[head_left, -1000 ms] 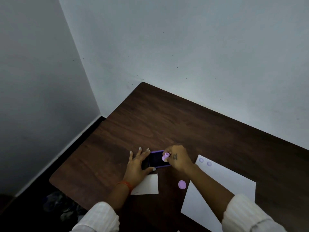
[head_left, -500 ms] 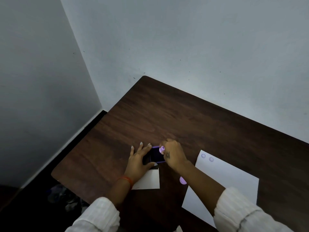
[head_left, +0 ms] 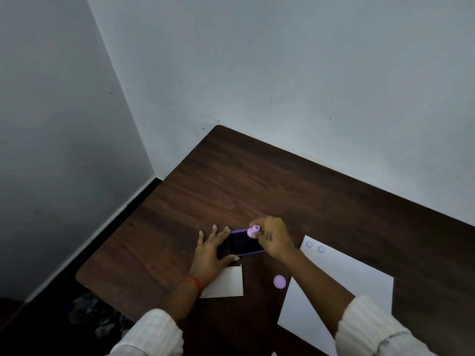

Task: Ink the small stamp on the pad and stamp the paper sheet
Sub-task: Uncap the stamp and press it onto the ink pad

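Note:
A small pink stamp (head_left: 254,230) is pinched in my right hand (head_left: 273,238) at the far right corner of the ink pad (head_left: 243,243), a dark pad in a purple case. My left hand (head_left: 211,250) rests flat against the pad's left side, fingers spread, thumb along its near edge. The white paper sheet (head_left: 341,283) lies to the right under my right forearm, with two round purple stamp marks (head_left: 315,246) near its far corner.
A round purple cap (head_left: 279,281) lies on the dark wooden table (head_left: 257,191) between the pad and the sheet. A smaller white card (head_left: 227,283) lies under my left wrist. The table's left edge drops to a dark floor; white walls stand behind.
My right hand with the stamp shifted slightly from the pad's middle right to its far right corner. My left hand stayed on the pad. The camera view tilted a little.

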A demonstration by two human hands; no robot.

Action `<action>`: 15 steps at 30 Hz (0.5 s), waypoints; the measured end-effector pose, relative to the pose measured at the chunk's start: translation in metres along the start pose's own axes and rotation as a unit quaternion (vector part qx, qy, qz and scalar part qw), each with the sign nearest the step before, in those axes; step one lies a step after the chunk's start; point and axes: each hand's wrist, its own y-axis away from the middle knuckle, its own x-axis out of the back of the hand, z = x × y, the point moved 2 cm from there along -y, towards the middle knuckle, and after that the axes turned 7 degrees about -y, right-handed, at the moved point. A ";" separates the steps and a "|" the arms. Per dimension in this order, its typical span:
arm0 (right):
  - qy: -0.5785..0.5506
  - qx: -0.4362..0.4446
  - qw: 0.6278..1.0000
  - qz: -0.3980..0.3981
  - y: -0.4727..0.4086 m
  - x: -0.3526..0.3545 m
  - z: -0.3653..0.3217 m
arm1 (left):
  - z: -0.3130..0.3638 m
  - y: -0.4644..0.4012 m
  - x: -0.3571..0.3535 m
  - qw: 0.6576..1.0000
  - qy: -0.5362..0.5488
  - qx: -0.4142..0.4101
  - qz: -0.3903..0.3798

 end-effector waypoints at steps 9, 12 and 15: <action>0.152 0.029 0.988 -0.008 0.000 -0.006 0.004 | -0.002 0.001 -0.002 1.000 0.006 0.004 0.004; 0.164 0.028 0.986 -0.014 0.000 -0.009 0.007 | -0.002 0.000 -0.002 1.000 0.002 0.002 0.003; 0.245 0.068 0.965 -0.061 0.006 -0.017 0.009 | -0.002 0.000 -0.001 1.000 0.001 0.004 0.000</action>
